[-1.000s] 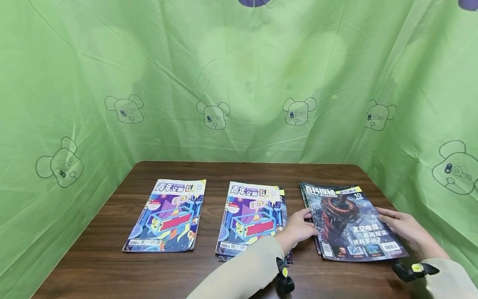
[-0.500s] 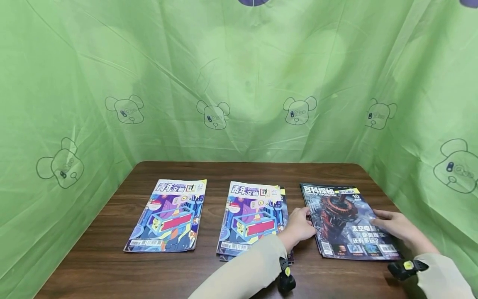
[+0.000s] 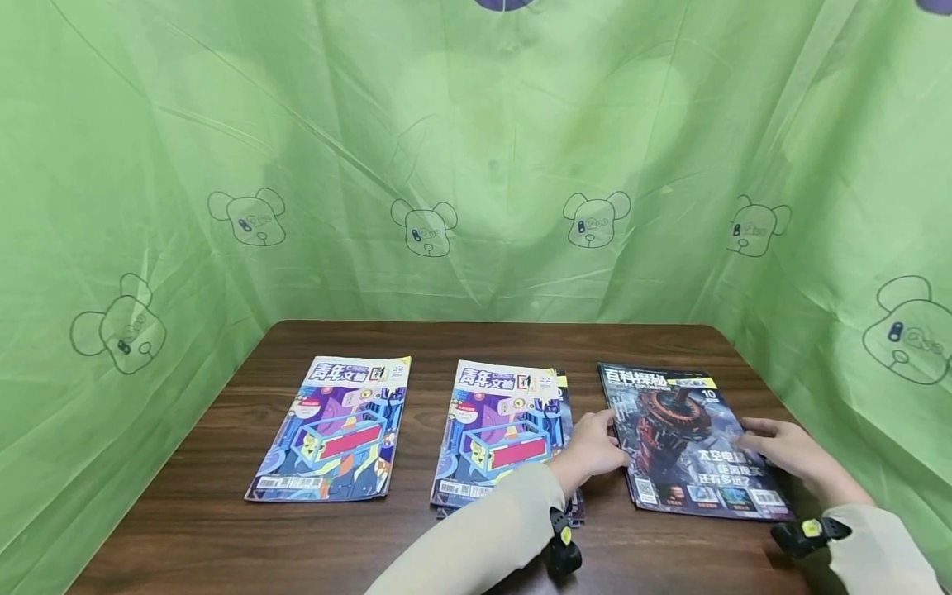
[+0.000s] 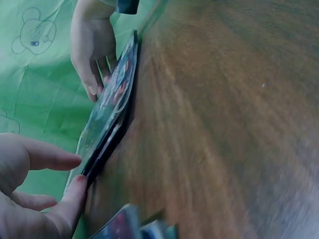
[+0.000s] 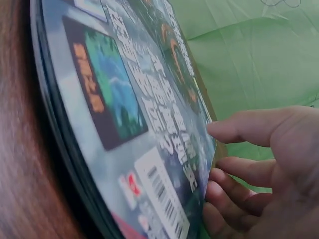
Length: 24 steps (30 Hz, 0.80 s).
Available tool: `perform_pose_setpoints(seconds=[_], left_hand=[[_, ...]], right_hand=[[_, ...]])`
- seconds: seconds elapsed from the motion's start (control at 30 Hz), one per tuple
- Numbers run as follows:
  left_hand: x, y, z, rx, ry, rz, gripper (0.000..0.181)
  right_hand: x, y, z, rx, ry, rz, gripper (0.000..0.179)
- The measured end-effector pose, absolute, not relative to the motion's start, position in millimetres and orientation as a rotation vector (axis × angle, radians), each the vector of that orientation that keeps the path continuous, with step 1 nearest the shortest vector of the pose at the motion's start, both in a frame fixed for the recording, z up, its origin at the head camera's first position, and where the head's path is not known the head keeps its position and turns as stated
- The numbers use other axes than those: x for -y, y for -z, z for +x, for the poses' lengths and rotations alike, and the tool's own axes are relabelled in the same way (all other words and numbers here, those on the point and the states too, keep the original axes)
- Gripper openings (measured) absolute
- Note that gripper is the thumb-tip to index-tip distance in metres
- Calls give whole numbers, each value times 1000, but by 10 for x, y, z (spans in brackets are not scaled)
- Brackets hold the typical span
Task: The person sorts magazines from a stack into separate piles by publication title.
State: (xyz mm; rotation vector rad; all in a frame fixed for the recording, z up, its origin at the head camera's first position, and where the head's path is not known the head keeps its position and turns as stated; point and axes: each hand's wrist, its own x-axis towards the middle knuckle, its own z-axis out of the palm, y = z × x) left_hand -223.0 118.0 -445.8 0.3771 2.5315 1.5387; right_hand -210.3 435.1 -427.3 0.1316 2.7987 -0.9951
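A strip of wooden table (image 3: 483, 343) along the far edge leaves room to pass behind all the magazines, up to the green curtain (image 3: 506, 165). Another open lane separates the left magazine (image 3: 327, 434) from the middle stack (image 3: 494, 438). The left hand (image 3: 593, 446) blocks the gap beside the right stack (image 3: 677, 446); the right hand (image 3: 788, 454) blocks its right edge.

Desk (image 3: 297, 545) layout: magazines in a row, three places.
Left magazine (image 3: 330, 430) well apart from the middle pile (image 3: 506, 426); right pile (image 3: 677, 438) beyond that, toward the desk's right edge. Left hand (image 3: 593, 448) between middle and right piles, touching the latter's left edge; right hand (image 3: 792, 456) at its right edge. Curtain (image 3: 513, 281) behind the desk and along both sides.
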Motion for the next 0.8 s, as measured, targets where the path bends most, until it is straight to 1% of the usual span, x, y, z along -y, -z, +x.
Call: perform_pose_setpoints(seconds=[0.13, 0.3, 0.43, 0.6, 0.7, 0.8], left_hand=[[-1128, 4428, -2268, -2431, -1584, 359, 80], [-1020, 4399, -2319, -2355, -1654, 346, 75], [-912, 4362, -2346, -2324, -1674, 340, 70], [-760, 4300, -2369, -2281, -1692, 326, 67], [-661, 4273, -2389, -2242, -1718, 327, 65], [-560, 4256, -2409, -2231, -1714, 342, 63]], right_hand=[[-4299, 4254, -2122, -2895, 982, 108, 63], [-4188, 4200, -2169, -2995, 945, 50, 59], [-4053, 4151, -2187, -2964, 1032, 25, 59], [-3834, 4113, -2173, -2825, 1213, 22, 66], [-3710, 4092, -2197, -2851, 1183, -37, 64], [-3589, 4073, -2231, -2889, 1142, -131, 58]])
